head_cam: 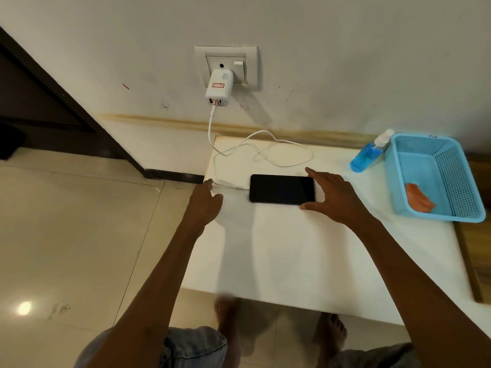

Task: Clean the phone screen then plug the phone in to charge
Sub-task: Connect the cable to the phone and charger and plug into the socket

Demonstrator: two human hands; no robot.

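Observation:
A black phone [282, 188] lies flat, screen up, on the white table [279, 248]. A white cable [255, 151] runs from the white charger [219, 87] in the wall socket [227, 66], loops over the table, and its plug end meets the phone's left edge. My right hand [332, 197] is spread at the phone's right end, with a finger at the far corner and the thumb at the near corner. My left hand [206, 203] hovers by the table's left edge, left of the cable end, fingers relaxed and holding nothing.
A blue spray bottle [368, 154] stands at the back right, next to a blue plastic basket [457, 208] that holds an orange cloth [419, 199]. Beige floor tiles lie to the left, and a dark door frame [53, 96] stands at the far left.

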